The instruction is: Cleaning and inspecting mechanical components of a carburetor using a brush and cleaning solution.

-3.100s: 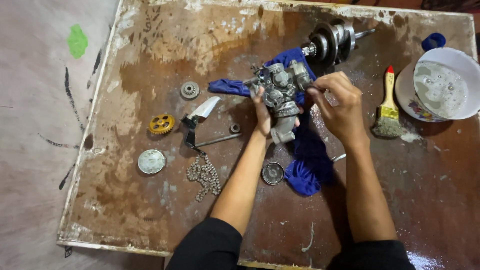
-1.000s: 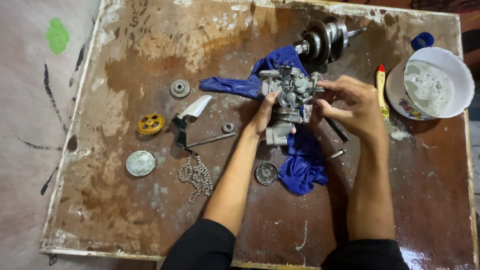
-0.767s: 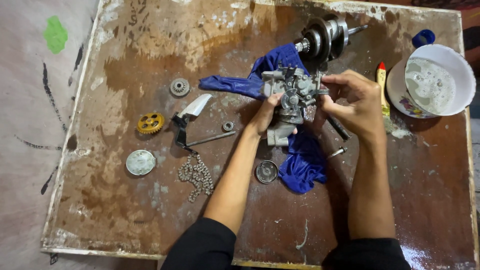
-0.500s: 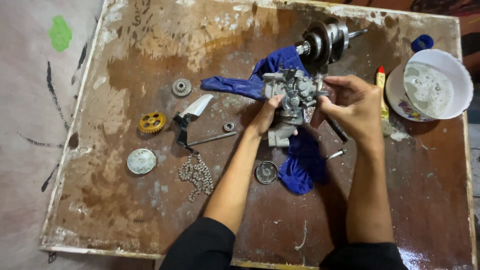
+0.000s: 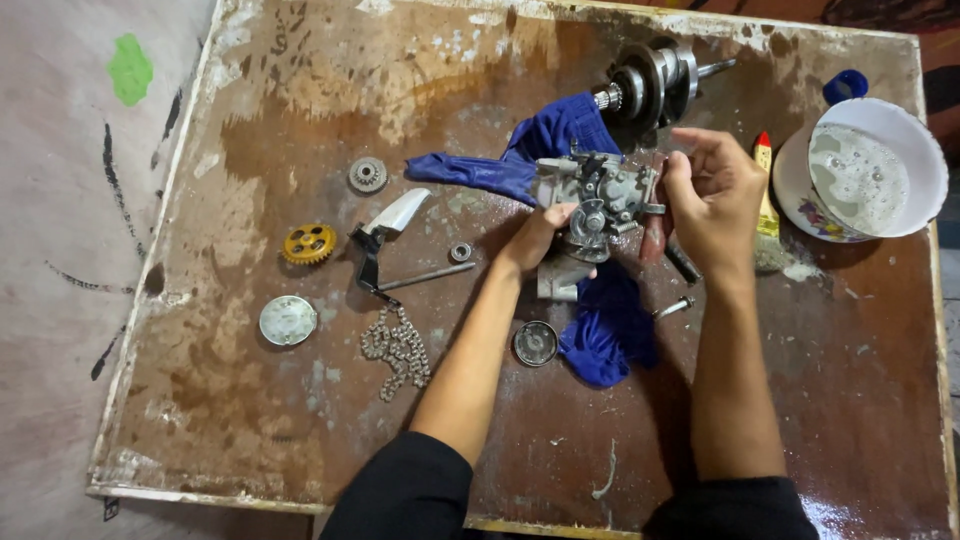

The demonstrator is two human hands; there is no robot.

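Item: grey cast-metal carburettor point(image 5: 598, 200), likely heavy, rigid and greasy-slick, being held above the blue cloth point(image 5: 600, 320) on the table point(image 5: 250, 420), left hand point(image 5: 540, 232) gripping underneath, right hand point(image 5: 712, 195) clamping its side; solid body is offering the safest hold.

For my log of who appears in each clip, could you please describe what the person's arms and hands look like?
Both forearms are bare from the elbow down, with black sleeves pushed up to about the elbows. The left hand and right hand are bare: no gloves show. No watch, ring or bracelet is visible from this view, though the inner sides of the hands are hidden.
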